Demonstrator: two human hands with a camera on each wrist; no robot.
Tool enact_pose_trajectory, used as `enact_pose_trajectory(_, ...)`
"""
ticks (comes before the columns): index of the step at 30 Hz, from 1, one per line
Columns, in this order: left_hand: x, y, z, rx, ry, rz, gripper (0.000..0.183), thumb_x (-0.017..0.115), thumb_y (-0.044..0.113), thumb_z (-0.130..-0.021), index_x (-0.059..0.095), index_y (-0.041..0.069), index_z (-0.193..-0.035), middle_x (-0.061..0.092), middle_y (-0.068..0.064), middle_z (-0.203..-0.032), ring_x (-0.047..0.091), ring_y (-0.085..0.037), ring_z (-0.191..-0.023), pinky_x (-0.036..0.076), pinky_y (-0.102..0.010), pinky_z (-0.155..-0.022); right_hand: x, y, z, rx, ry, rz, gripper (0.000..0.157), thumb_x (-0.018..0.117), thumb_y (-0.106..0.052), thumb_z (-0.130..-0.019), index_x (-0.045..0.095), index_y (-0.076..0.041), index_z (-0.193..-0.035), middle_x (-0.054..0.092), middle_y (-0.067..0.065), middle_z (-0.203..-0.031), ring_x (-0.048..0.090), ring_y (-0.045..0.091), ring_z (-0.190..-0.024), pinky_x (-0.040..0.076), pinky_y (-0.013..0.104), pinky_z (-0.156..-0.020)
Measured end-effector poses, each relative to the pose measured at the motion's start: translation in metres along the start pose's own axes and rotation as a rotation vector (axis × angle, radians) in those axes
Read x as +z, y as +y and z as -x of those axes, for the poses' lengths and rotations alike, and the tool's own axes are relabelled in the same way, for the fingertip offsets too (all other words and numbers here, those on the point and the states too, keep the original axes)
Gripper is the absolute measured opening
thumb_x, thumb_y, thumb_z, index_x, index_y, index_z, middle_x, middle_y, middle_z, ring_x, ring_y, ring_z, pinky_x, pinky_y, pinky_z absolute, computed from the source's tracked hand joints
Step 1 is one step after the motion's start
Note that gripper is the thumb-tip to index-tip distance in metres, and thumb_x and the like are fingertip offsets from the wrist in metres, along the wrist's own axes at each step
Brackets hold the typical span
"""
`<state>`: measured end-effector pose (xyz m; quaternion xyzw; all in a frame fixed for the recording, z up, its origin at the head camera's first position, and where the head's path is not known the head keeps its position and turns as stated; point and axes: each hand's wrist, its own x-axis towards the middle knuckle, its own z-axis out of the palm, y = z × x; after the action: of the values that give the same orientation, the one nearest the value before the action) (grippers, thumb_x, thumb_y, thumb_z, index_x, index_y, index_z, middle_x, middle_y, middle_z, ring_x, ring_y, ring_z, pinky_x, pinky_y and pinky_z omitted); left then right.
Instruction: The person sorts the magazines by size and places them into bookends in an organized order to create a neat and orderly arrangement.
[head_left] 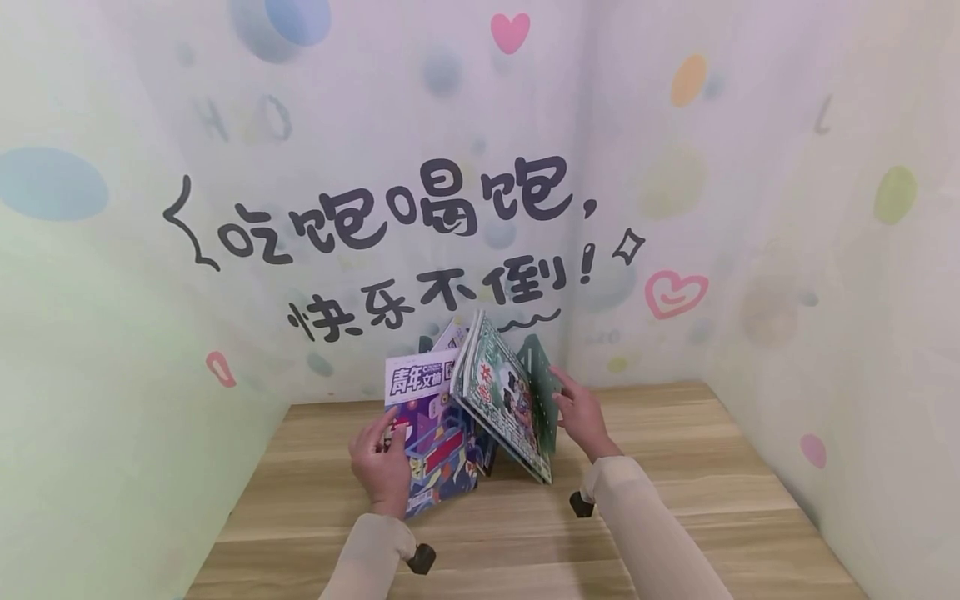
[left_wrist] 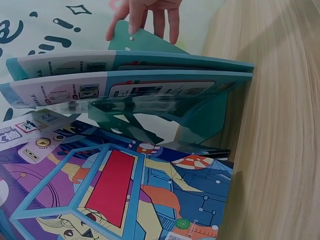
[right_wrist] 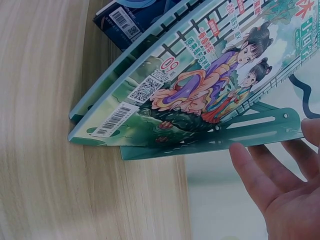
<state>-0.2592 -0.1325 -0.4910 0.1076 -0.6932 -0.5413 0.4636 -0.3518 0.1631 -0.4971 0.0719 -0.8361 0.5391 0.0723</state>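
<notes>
My left hand [head_left: 381, 467] grips the left edge of a purple magazine [head_left: 431, 442], its thumb across the cover; that hand is out of sight in the left wrist view. Right of it, two green-covered magazines [head_left: 508, 396] lean together, tilted, with their lower corners on the table. Behind them stands a green bookend [head_left: 543, 387] with cut-out slots, also visible as a green plate [right_wrist: 265, 125] in the right wrist view. My right hand [head_left: 583, 417] touches its outer side with fairly straight fingers [right_wrist: 255, 175]. Part of the bookend is hidden by the magazines.
The wooden table [head_left: 525, 533] carries the magazines near its back edge. Printed curtain-like walls [head_left: 825, 250] enclose it behind and on both sides. Another dark blue item with a barcode [right_wrist: 125, 22] shows behind the green magazines.
</notes>
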Motion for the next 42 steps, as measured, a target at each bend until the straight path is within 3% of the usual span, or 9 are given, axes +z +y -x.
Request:
enact_pose_trajectory(7, -0.002, -0.001, 0.0, 0.009, -0.016, -0.003, 0.025, 0.074, -0.002, -0.082, 0.077, 0.011, -0.103, 0.071, -0.005, -0.099, 0.048, -0.01, -0.089, 0.041, -0.011, -0.064, 0.001, 0.001, -0.001, 0.006, 0.002, 0.01, 0.049, 0.05, -0.01, -0.102, 0.044, -0.027, -0.147, 0.048, 0.023, -0.141, 0.052, 0.041, -0.122, 0.06, 0.041, -0.072)
enact_pose_trajectory(15, -0.002, -0.007, 0.001, 0.057, -0.047, -0.016, 0.028, 0.076, -0.001, -0.081, 0.077, 0.011, -0.106, 0.07, -0.005, -0.096, 0.048, -0.011, -0.071, 0.037, -0.013, -0.056, 0.0, 0.0, -0.001, 0.004, 0.003, 0.008, 0.049, 0.05, -0.01, -0.102, 0.044, -0.027, -0.147, 0.047, 0.023, -0.142, 0.05, 0.042, -0.123, 0.06, 0.04, -0.072)
enact_pose_trajectory(23, -0.001, -0.008, 0.0, 0.097, -0.091, -0.045, 0.029, 0.077, 0.001, -0.08, 0.076, 0.012, -0.107, 0.069, -0.004, -0.091, 0.044, -0.01, -0.063, 0.035, -0.015, -0.051, 0.001, 0.001, -0.001, 0.012, 0.009, 0.005, 0.048, 0.05, -0.01, -0.102, 0.045, -0.026, -0.147, 0.046, 0.021, -0.143, 0.05, 0.041, -0.124, 0.06, 0.04, -0.072)
enact_pose_trajectory(37, 0.003, -0.01, 0.0, 0.047, -0.101, -0.108, 0.03, 0.078, 0.004, -0.08, 0.076, 0.015, -0.108, 0.072, -0.002, -0.096, 0.051, -0.012, -0.068, 0.037, -0.014, -0.051, 0.001, 0.001, -0.001, 0.007, 0.015, 0.008, 0.049, 0.05, -0.009, -0.101, 0.045, -0.028, -0.146, 0.048, 0.022, -0.141, 0.051, 0.041, -0.122, 0.06, 0.041, -0.072)
enact_pose_trajectory(42, 0.002, -0.009, -0.001, 0.044, -0.116, -0.128, 0.029, 0.078, 0.004, -0.081, 0.076, 0.015, -0.108, 0.072, -0.003, -0.097, 0.058, -0.014, -0.077, 0.04, -0.012, -0.058, 0.001, 0.001, 0.0, -0.002, 0.012, 0.003, 0.049, 0.05, -0.009, -0.101, 0.045, -0.026, -0.147, 0.047, 0.022, -0.143, 0.051, 0.042, -0.122, 0.059, 0.041, -0.072)
